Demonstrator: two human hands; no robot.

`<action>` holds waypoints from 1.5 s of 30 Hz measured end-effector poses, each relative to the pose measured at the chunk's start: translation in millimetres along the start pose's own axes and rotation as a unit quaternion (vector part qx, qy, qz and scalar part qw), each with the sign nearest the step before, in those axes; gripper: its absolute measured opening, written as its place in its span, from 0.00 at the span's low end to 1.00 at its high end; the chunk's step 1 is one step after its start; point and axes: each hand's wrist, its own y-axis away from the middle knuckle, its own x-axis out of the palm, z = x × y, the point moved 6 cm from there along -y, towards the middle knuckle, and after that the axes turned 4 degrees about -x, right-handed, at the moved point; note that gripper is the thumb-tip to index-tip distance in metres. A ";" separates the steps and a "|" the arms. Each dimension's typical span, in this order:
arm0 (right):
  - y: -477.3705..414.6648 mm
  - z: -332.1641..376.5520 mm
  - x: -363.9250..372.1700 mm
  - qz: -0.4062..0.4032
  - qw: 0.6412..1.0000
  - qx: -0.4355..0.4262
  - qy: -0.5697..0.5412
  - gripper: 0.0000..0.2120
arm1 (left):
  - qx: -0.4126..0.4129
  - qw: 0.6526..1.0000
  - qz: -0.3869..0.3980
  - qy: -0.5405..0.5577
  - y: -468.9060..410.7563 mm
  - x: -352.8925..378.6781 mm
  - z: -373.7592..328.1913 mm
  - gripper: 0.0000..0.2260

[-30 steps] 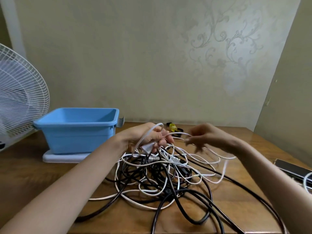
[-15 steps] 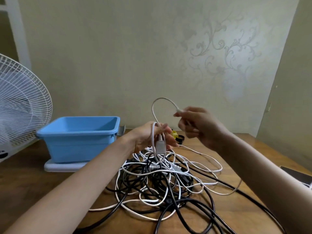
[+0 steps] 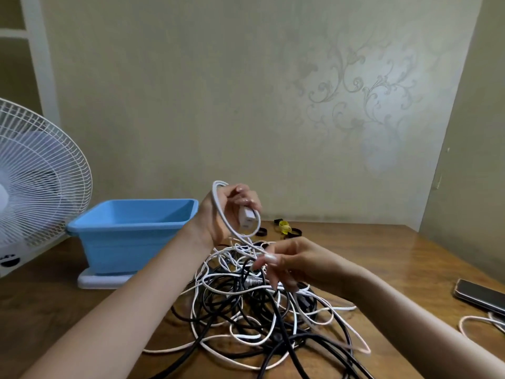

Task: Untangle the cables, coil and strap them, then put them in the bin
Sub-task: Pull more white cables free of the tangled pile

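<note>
L hand (image 3: 228, 212) is raised above the pile, palm toward the camera, its grip closed on the white cable (image 3: 219, 182). The fingers curl round the plug (image 3: 248, 219) at the cable's end. One loop of the cable runs over the top of the hand, down past the wrist & back under the plug. From there the same cable drops to the R hand (image 3: 293, 265), which sits lower & nearer the camera, just over the pile. Its grip looks closed too, thumb & forefinger pinching the cable w/ the other fingers curled, though that part is blurred. The pile (image 3: 246, 310) of black & white cables lies tangled on the counter (image 3: 382, 258) between the forearms, w/ strands spilling toward the near edge. The blue bin (image 3: 131, 233) stands on a white slab (image 3: 101, 281) at left, beside the L forearm & apart from the pile. Behind the pile, near the wall, lie the straps (image 3: 287, 228), yellow & black. A white fan (image 3: 38, 187) stands at far left, next to the bin. At right, well apart from the pile, a phone (image 3: 481, 296) lies on the counter w/ another white lead (image 3: 475, 321) curled just in front of it.
</note>
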 end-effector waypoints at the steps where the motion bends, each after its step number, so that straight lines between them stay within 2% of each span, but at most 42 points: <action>1: 3.6 -6.7 -5.4 0.031 0.999 0.018 -0.021 0.08 | -0.009 1.000 0.023 0.004 4.6 2.0 -3.7 0.14; 3: 10.8 -20.8 -21.5 0.068 0.993 0.058 -0.073 0.08 | -0.017 0.996 0.092 0.012 12.3 7.4 -10.7 0.12; 6: 20.2 -37.2 -46.2 0.064 0.979 0.124 -0.147 0.13 | 0.008 0.994 0.101 -0.046 15.0 1.8 -24.9 0.12; 8: 22.8 -38.3 -56.4 0.010 0.969 0.172 -0.178 0.16 | 0.012 0.987 0.130 -0.096 12.5 10.9 -22.3 0.16; 11: 14.3 -23.0 -58.1 -0.076 0.948 0.206 -0.231 0.07 | 0.021 0.974 0.104 -0.198 8.6 14.9 -11.4 0.19; 13: 3.5 -8.7 -54.6 -0.123 0.927 0.185 -0.302 0.04 | 0.050 0.948 0.073 -0.305 6.2 18.3 -2.7 0.19; 14: -2.3 -3.1 -54.0 -0.146 0.916 0.165 -0.334 0.05 | 0.084 0.914 0.043 -0.395 3.8 17.6 -1.8 0.19; 15: -6.7 2.5 -53.1 -0.168 0.909 0.144 -0.354 0.06 | 0.129 0.855 0.007 -0.502 0.9 18.1 -2.3 0.18; 18: -17.2 13.3 -51.5 -0.203 0.922 0.093 -0.316 0.07 | 0.213 0.625 -0.099 -0.744 0.8 24.2 -7.4 0.08; 19: -19.6 16.3 -50.8 -0.212 0.928 0.080 -0.295 0.08 | 0.227 0.581 -0.116 -0.773 2.6 26.1 -8.5 0.08; 20: -21.1 18.4 -50.4 -0.218 0.932 0.071 -0.279 0.08 | 0.228 0.584 -0.115 -0.770 2.9 25.7 -9.2 0.09; 21: -21.4 19.8 -49.5 -0.222 0.934 0.067 -0.272 0.09 | 0.213 0.631 -0.100 -0.739 0.5 22.4 -9.4 0.09; 22: -21.6 21.4 -47.8 -0.223 0.935 0.064 -0.269 0.09 | 0.189 0.693 -0.083 -0.691 -1.1 19.2 -9.1 0.09; 24: -19.9 24.1 -45.4 -0.234 0.934 0.057 -0.263 0.10 | 0.114 0.809 -0.067 -0.573 -2.8 11.3 -6.0 0.05; 25: -18.7 25.3 -45.4 -0.249 0.932 0.049 -0.258 0.10 | 0.069 0.854 -0.061 -0.512 -2.2 8.2 -4.5 0.03; 27: -15.0 26.1 -48.5 -0.294 0.923 0.020 -0.247 0.08 | -0.021 0.916 -0.035 -0.399 0.8 5.6 0.4 0.09; 29: -9.7 27.8 -53.6 -0.348 0.912 -0.018 -0.218 0.04 | -0.089 0.958 0.005 -0.273 6.3 7.3 4.3 0.13; 31: -4.8 30.7 -53.8 -0.386 0.905 -0.052 -0.171 0.03 | -0.113 0.974 0.008 -0.195 7.9 6.6 4.5 0.14; 34: -1.7 36.5 -40.1 -0.401 0.908 -0.102 -0.061 0.05 | -0.056 0.957 -0.025 -0.282 1.5 3.6 1.0 0.11; 36: -0.8 41.1 -27.7 -0.399 0.904 -0.149 0.028 0.05 | -0.018 0.954 -0.035 -0.296 -2.4 4.3 0.7 0.09; 39: 0.3 41.5 -12.4 -0.385 0.889 -0.196 0.156 0.04 | -0.032 0.971 0.003 -0.238 1.3 12.2 1.9 0.12; 41: 1.8 37.1 -7.0 -0.377 0.880 -0.195 0.214 0.08 | -0.051 0.984 0.021 -0.170 6.1 16.7 0.5 0.16; 43: 1.8 29.5 -8.6 -0.377 0.884 -0.183 0.208 0.10 | -0.049 0.987 0.006 -0.150 7.0 15.9 -3.2 0.16; 45: -1.5 19.9 -10.0 -0.332 0.920 -0.152 0.142 0.09 | -0.026 0.987 -0.024 -0.160 6.4 11.9 -8.7 0.14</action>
